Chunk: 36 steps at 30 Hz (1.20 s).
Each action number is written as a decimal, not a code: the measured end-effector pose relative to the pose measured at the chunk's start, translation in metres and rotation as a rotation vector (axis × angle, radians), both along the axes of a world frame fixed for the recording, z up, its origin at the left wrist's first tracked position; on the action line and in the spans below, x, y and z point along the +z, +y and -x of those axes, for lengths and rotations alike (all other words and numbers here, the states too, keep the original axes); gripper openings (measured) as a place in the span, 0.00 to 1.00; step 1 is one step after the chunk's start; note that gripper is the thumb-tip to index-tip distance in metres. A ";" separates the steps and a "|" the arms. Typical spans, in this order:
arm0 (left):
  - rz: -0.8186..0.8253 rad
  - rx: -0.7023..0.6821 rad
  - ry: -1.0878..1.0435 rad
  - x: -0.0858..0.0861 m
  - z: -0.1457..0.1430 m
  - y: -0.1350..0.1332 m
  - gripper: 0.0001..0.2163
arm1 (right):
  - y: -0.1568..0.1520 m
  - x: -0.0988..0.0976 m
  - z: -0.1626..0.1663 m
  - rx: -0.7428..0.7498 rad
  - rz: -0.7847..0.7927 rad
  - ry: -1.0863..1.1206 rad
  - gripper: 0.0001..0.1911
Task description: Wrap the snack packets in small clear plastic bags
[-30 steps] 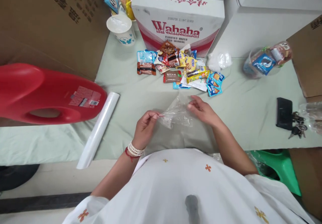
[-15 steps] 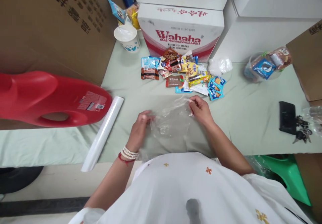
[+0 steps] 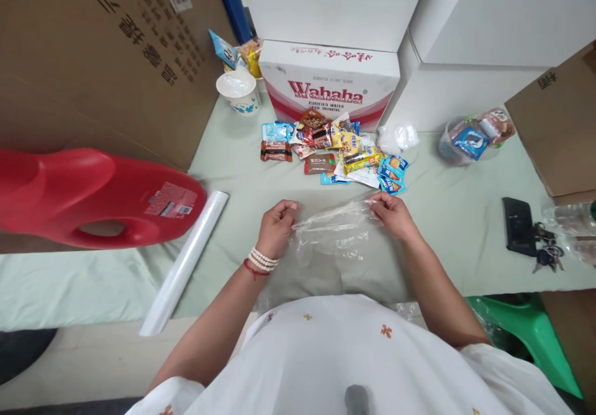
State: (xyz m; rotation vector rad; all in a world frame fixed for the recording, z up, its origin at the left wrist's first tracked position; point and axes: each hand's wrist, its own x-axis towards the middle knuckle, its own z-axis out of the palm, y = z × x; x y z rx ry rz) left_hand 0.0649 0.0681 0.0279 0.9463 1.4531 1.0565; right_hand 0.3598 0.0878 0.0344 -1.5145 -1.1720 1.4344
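Observation:
A clear plastic bag [image 3: 333,235] is stretched between my two hands, low over the green cloth. My left hand [image 3: 277,227], with a white beaded bracelet at the wrist, pinches one end of its top edge. At the other end, my right hand [image 3: 392,214] grips the plastic between thumb and fingers. The bag is thin and see-through, and its lower part fades against the cloth. Just beyond my hands lies a heap of small wrapped snacks [image 3: 321,164] in brown, yellow, red and blue packets.
Behind the snacks stands a Wahaha water carton [image 3: 326,73]. A paper cup [image 3: 239,95] is at back left. Leftward lie a red plastic jug [image 3: 135,200] and a white roll [image 3: 186,259]. Rightward are a plastic tub of snacks [image 3: 454,145], a black wallet-like item [image 3: 519,225] and keys [image 3: 549,255].
My left hand has moved right and my right hand slightly right and down, the bag's top edge now drawn out straighter between them. The whole view has shifted a little.

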 end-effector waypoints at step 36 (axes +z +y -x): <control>-0.195 -0.216 0.456 0.030 0.033 0.011 0.18 | 0.011 -0.005 -0.025 -0.001 -0.130 -0.025 0.21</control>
